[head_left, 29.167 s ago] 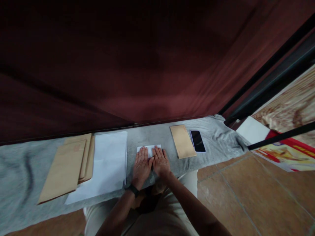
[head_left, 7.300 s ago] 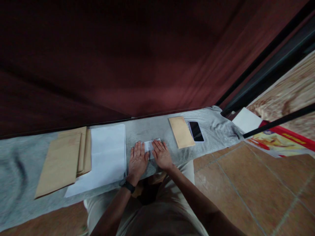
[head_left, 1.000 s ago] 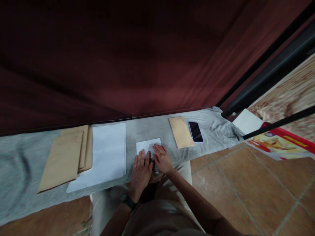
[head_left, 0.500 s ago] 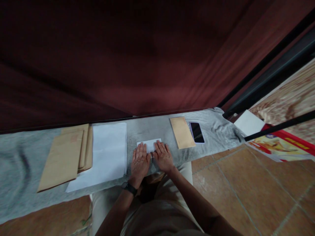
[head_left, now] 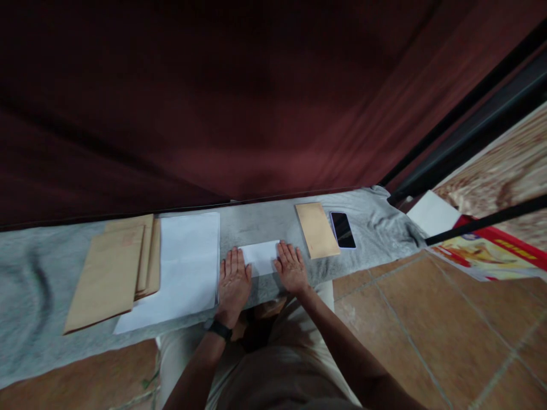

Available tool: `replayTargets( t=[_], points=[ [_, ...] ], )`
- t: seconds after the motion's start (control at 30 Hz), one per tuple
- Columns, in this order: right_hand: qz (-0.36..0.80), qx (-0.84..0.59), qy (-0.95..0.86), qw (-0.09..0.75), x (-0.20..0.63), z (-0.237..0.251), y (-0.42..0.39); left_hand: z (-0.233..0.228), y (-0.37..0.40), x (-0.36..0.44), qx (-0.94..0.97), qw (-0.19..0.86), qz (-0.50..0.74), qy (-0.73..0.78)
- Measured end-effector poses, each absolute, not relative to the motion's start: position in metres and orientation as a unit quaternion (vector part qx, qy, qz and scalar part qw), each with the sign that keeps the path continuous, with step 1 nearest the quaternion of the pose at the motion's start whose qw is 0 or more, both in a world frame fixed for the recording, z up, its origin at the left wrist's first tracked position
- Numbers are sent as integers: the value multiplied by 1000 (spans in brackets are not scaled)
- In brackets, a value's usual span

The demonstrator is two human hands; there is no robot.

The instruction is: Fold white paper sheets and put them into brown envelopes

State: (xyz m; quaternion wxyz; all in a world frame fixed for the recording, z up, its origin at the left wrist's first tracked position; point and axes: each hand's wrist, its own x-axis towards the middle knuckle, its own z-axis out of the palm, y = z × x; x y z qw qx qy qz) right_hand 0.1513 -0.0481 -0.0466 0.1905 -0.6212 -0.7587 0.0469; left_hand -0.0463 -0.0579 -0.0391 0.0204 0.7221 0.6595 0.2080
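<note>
Your left hand (head_left: 234, 285) and right hand (head_left: 293, 270) lie flat, uncurled. Between them, white paper (head_left: 261, 259) rests on grey cloth (head_left: 256, 222).

The small paper (head_left: 260, 258) is white, the envelopes (head_left: 106, 273) tan, the cloth (head_left: 252, 225) grey.

The left hand (head_left: 234, 283) and right hand (head_left: 292, 269) hide the side edges of the small white paper (head_left: 261, 257); its layers cannot be told. Brown envelopes (head_left: 106, 276) cover part of the white sheets (head_left: 190, 265), and the reddish print (head_left: 131, 240) on the top one is too small to read. The picture's left edge cuts off the tabletop (head_left: 19, 324); the right, the printed carton (head_left: 487, 253), its yellow lettering (head_left: 515, 246) blurred.
</note>
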Motion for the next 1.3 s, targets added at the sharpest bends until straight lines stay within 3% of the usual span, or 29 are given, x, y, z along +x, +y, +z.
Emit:
replayTargets(
  t=[0.3, 0.87, 1.1, 1.3],
  points=[
    [40, -619, -762, 188, 151, -46, -48, -39, -85, -1, 815, 63, 153, 555],
    [31, -630, -748, 205, 161, -44, -61, -44, -101, -43, 766, 17, 178, 617],
    [72, -532, -819, 201, 147, -36, -92, -48, -101, -45, 766, 18, 184, 616],
    [85, -530, -826, 175, 145, -38, -99, -39, -96, -33, 760, 20, 171, 627]
  ],
)
